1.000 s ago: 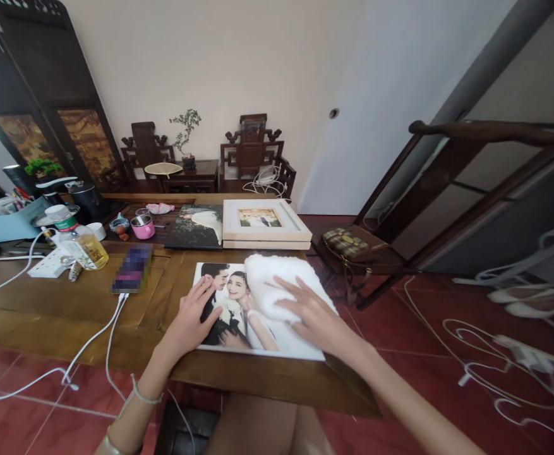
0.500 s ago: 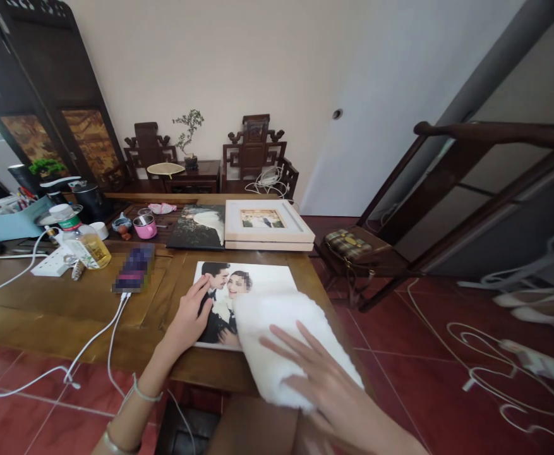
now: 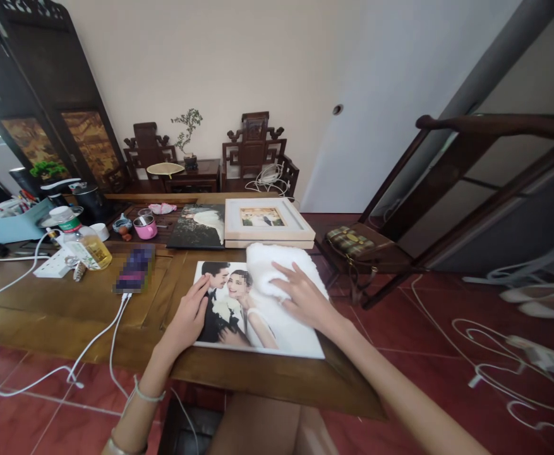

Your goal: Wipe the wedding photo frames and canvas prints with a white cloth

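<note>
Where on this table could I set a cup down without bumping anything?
The wooden table shows bare wood between the phone and the left hand, and a wider patch in front of the power strip, between the white cables. The back left is crowded with the bottle and blue box; the right hand and white cloth occupy part of the photo.

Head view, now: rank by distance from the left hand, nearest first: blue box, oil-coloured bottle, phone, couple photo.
From the left hand:
1. Couple photo: directly under the fingers.
2. Phone: to its left, cables plugged in.
3. Bottle: farther left, beyond the phone.
4. Blue box: far left, past the bottle.
</note>
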`<state>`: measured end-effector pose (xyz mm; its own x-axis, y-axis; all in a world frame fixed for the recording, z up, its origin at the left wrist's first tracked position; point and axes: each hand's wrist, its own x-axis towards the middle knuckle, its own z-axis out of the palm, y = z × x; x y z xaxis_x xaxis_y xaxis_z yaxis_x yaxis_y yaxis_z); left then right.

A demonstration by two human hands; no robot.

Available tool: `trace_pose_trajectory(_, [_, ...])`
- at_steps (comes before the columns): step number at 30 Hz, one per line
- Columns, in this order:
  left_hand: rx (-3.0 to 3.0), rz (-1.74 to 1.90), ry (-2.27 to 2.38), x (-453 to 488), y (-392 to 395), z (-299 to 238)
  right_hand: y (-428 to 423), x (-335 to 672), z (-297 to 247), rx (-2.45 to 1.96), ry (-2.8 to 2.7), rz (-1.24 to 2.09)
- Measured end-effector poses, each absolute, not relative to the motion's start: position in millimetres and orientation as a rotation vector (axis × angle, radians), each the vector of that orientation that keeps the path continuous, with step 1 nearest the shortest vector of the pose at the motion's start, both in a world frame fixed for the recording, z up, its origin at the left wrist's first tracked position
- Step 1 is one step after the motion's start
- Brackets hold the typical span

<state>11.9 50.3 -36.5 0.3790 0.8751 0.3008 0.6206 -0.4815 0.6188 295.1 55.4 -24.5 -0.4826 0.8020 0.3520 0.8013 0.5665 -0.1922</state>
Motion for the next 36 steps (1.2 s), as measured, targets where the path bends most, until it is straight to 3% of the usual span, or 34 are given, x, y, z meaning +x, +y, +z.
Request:
trace_pose_trajectory(9, [2.231, 0.818, 1.322, 13.5, 51.7, -38.5, -71.8, 274.2, -9.6, -1.020, -2.696, 0.083])
trace_pose_trajectory(13, [2.234, 0.810, 1.314, 12.8, 51.8, -37.8, -59.8, 278.4, -6.1, -1.057, -2.673, 0.158])
trace_pose_trajectory(22, [2.214, 0.833, 1.305, 11.2, 50.0, -36.5, 61.7, 292.6, -16.9, -1.258, -2.445, 0.049])
trace_pose_trajectory(32, [2.220, 0.820, 1.338, 13.8, 51.3, -37.9, -61.6, 268.8, -11.3, -1.052, -2.618, 0.116])
trace_pose_trajectory(36, [2.232, 0.828, 1.313, 12.7, 51.4, -39.2, -67.6, 267.4, -6.7, -1.023, -2.647, 0.166])
